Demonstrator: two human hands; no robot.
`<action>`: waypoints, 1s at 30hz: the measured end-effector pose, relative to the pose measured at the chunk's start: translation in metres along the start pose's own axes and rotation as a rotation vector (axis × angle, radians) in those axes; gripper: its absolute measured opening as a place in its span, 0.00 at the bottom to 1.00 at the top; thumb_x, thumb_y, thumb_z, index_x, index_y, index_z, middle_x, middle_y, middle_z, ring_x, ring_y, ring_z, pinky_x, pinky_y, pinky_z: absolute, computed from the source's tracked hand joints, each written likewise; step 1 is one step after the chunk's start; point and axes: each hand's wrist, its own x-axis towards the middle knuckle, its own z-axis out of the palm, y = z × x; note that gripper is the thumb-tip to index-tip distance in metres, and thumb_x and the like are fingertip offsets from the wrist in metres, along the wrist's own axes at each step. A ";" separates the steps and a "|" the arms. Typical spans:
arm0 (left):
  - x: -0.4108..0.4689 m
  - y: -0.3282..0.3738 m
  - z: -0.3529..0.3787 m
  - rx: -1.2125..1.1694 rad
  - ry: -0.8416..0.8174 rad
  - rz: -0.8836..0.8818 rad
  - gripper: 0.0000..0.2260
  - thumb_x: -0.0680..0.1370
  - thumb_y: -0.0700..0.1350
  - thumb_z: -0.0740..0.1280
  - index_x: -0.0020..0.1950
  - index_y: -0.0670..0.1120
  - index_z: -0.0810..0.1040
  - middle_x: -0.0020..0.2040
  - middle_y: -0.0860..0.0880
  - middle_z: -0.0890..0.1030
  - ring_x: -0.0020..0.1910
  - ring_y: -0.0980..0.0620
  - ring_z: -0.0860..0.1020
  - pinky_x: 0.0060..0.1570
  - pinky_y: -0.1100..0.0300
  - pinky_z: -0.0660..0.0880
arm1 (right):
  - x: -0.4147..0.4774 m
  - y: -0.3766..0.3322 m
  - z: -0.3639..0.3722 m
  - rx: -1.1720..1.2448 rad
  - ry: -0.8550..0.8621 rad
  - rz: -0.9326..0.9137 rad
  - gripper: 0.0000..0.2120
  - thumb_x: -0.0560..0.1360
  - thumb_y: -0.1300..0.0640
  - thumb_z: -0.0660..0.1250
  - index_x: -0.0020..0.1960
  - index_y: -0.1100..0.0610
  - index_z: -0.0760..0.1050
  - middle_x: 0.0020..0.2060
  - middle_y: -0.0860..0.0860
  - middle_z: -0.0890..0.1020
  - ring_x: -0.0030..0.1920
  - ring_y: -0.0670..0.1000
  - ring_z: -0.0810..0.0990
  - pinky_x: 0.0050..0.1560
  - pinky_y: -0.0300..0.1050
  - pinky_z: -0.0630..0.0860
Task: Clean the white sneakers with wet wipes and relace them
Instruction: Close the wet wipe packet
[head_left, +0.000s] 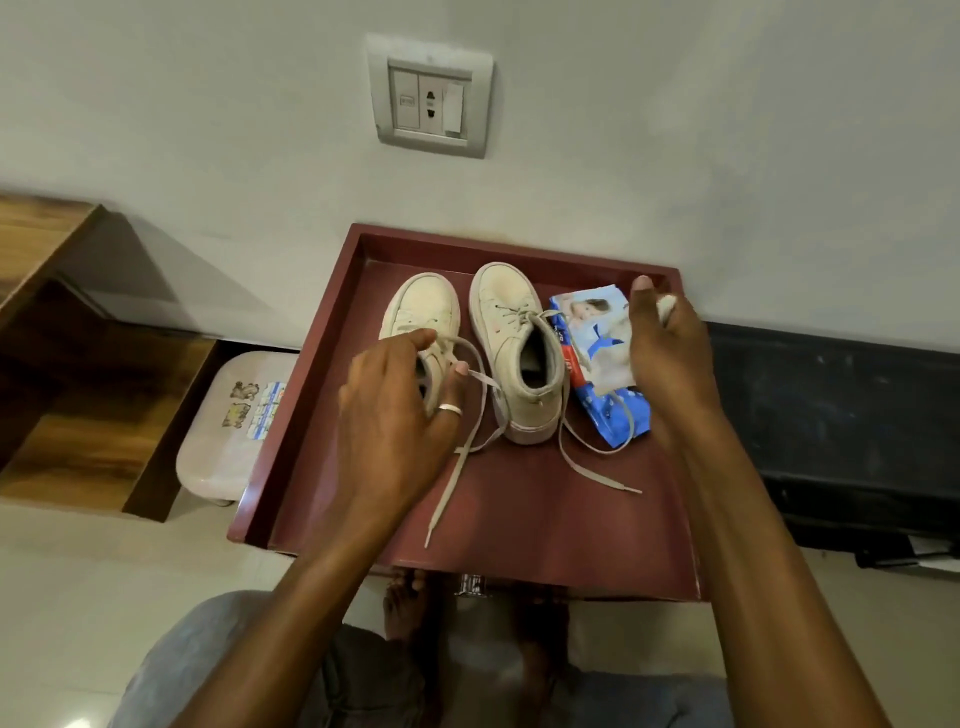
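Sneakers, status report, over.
Left hand grips one sneaker, lace loose. Right hand holds a wipe above the wipes pack. Other sneaker untied, laces trailing on the tray.

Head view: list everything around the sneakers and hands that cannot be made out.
All in the head view.
Left sneaker: heel and opening hidden under the left hand that grips it.
White scrap in the right hand: mostly covered by that hand; wipe or not, cannot tell.
Wipes pack: right edge behind the right hand; print too small to read.
Stickers on the stool: too small and blurred.
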 end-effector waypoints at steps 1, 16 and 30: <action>0.001 0.006 0.006 0.030 -0.012 0.052 0.16 0.79 0.52 0.68 0.64 0.47 0.77 0.60 0.49 0.81 0.61 0.46 0.76 0.57 0.44 0.76 | 0.005 0.004 -0.005 0.026 0.001 0.044 0.23 0.77 0.34 0.56 0.39 0.54 0.70 0.36 0.52 0.80 0.40 0.54 0.82 0.45 0.53 0.78; -0.003 0.030 0.068 0.409 -0.151 0.449 0.19 0.74 0.52 0.73 0.61 0.45 0.80 0.59 0.47 0.82 0.62 0.40 0.77 0.56 0.45 0.73 | 0.044 0.068 -0.018 -0.323 0.019 -0.154 0.18 0.74 0.67 0.60 0.60 0.56 0.80 0.58 0.54 0.75 0.53 0.47 0.75 0.49 0.26 0.66; -0.003 0.026 0.074 0.421 -0.160 0.445 0.20 0.74 0.55 0.72 0.61 0.46 0.80 0.57 0.48 0.83 0.65 0.40 0.75 0.55 0.46 0.72 | 0.043 0.084 0.011 -0.620 -0.084 -0.320 0.13 0.76 0.64 0.66 0.60 0.60 0.78 0.62 0.56 0.73 0.56 0.54 0.77 0.49 0.39 0.72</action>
